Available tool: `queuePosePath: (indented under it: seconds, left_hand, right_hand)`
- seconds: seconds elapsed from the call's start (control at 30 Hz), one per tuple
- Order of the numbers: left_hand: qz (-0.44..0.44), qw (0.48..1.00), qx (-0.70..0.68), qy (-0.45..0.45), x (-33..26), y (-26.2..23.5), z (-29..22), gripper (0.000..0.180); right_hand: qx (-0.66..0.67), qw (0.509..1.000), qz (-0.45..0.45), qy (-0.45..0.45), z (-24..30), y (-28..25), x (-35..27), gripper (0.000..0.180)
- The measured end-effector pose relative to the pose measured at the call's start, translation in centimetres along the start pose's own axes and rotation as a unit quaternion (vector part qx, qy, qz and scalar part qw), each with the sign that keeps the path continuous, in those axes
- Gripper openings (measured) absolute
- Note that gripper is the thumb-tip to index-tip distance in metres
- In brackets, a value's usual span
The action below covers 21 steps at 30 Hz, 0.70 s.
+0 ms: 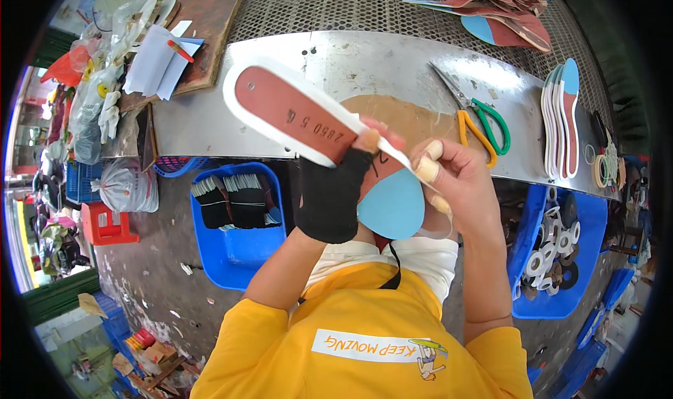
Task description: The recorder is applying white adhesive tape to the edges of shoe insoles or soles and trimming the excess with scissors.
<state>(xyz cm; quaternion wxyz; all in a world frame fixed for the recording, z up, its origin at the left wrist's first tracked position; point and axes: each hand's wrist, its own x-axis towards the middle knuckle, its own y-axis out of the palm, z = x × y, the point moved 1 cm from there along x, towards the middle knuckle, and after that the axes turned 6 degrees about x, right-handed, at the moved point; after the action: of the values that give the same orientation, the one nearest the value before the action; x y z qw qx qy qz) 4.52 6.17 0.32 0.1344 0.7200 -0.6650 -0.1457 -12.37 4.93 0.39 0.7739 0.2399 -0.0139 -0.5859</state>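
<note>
My left hand [333,192], in a black fingerless glove, grips a shoe insole [308,118] around its middle. The insole has a reddish-brown heel half and a light blue forefoot, and a white strip [242,122] runs around the heel edge. Tape wraps some fingertips of my right hand [463,181], whose thumb and fingers close on the strip along the insole's right side, near the blue part. Beyond my hands, scissors [464,104] with one green and one orange handle lie on the metal table [280,55].
Several white-edged insoles [561,118] lie lined up at right; a brown insole pile [505,24] sits far right on mesh. Below the table are a blue bin [231,262] with dark bundles, another blue bin [526,245] with tape rolls, and a red stool [110,224].
</note>
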Motion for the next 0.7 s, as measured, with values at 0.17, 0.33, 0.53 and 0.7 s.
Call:
queuePosePath:
  seconds: [0.17, 0.33, 0.53, 0.7]
  left_hand:
    - [0.064, 0.986, 0.125, -0.094, 0.7, -0.7, -0.8, 0.020]
    - [0.135, 0.933, -0.187, -0.276, -0.1, -4.2, 0.5, 0.023]
    - [0.179, 0.869, -0.381, -0.259, -1.0, -1.8, 1.0, 0.019]
    - [0.080, 0.901, -0.378, -0.198, 0.1, -2.1, 1.0, 0.021]
  right_hand:
    - [-0.067, 0.995, 0.057, 0.040, 0.8, -1.0, 0.4, 0.009]
    - [-0.463, 0.832, -0.179, -0.247, 1.6, -8.2, 3.3, 0.023]
    - [-0.713, 0.653, -0.194, -0.168, 1.7, -10.5, 3.2, 0.030]
    - [-0.450, 0.879, -0.134, -0.078, 1.9, -10.3, 1.5, 0.039]
